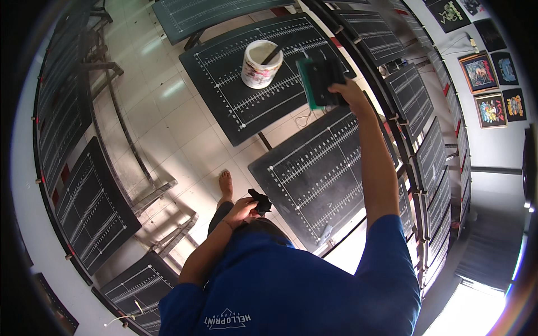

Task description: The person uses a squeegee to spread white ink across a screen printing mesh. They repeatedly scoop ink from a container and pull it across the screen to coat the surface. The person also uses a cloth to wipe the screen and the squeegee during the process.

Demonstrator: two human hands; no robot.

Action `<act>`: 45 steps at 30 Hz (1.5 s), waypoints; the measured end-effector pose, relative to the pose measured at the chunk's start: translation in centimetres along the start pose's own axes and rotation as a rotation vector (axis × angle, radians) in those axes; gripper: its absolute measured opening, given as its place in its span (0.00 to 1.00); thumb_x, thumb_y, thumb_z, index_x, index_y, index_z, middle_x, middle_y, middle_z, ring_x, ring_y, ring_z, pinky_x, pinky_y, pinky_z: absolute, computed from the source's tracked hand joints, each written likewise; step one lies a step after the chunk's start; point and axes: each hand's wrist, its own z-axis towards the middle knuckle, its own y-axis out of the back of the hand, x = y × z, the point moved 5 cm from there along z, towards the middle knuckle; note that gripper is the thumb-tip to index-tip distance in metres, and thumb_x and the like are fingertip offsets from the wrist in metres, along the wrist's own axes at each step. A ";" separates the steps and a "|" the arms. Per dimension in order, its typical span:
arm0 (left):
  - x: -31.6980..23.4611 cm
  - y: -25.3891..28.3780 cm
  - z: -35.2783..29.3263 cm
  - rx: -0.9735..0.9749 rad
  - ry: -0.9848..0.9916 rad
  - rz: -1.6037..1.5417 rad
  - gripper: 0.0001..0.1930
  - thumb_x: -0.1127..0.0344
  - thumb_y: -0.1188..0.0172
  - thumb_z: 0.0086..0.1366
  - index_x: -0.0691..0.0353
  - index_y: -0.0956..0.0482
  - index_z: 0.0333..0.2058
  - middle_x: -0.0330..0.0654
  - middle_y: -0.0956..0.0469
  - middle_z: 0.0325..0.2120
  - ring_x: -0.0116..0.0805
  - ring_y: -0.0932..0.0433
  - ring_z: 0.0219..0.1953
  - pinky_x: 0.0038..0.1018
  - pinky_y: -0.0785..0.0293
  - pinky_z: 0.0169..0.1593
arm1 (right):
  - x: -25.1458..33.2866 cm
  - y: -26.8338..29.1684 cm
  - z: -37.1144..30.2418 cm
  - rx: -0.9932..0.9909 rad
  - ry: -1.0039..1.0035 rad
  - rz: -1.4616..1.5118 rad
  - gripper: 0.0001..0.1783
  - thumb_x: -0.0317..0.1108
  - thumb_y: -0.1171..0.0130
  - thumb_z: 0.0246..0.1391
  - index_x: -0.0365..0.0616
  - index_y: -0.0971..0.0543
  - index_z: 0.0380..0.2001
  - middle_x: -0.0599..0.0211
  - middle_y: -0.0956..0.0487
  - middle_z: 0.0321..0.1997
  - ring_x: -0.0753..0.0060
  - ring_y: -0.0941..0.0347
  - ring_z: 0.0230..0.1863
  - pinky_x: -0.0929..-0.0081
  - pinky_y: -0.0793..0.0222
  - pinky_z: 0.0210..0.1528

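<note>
My right hand (351, 95), arm stretched far forward, is closed on a wide black squeegee (326, 81) with a green edge. It is over the right side of a dark printing board (224, 67) marked with white scales; whether it touches the board I cannot tell. To its left on that board stands a white, paint-stained tub (259, 75) with a dark stick (273, 55) leaning in it. Close to my body, my left hand (242, 210) grips a crumpled black cloth (259, 200).
A second marked board (314, 168) lies nearer, with a small pale object (325, 234) at its near edge. Rows of similar boards (92, 207) line both sides on metal frames. A dark rail (386, 106) runs along the right. Tiled floor (168, 123) shows between the rows.
</note>
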 end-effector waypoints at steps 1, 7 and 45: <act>-1.4 1.0 -0.3 -0.020 -0.010 0.014 0.12 0.65 0.47 0.72 0.70 0.24 0.43 0.43 0.21 0.32 0.28 0.21 0.28 0.22 0.21 0.34 | 1.2 -0.9 2.4 -0.024 0.027 -0.246 0.25 0.33 0.36 0.43 0.34 0.21 0.46 0.63 0.18 0.33 0.74 0.23 0.32 0.72 0.27 0.37; -2.4 8.3 1.2 -0.079 -0.055 -0.067 0.14 0.65 0.47 0.71 0.71 0.23 0.46 0.42 0.21 0.36 0.29 0.20 0.32 0.23 0.21 0.36 | 4.3 -12.5 2.3 -0.310 0.082 -1.077 0.13 0.31 0.46 0.50 0.42 0.18 0.38 0.51 0.17 0.39 0.46 0.19 0.43 0.54 0.24 0.46; 3.2 -3.2 6.7 0.493 0.646 0.611 0.10 0.65 0.41 0.69 0.53 0.23 0.47 0.34 0.25 0.39 0.29 0.25 0.39 0.34 0.22 0.44 | -11.8 -19.0 -46.4 -0.807 -0.493 -0.720 0.27 0.25 0.46 0.48 0.48 0.21 0.54 0.71 0.22 0.57 0.67 0.27 0.60 0.68 0.33 0.61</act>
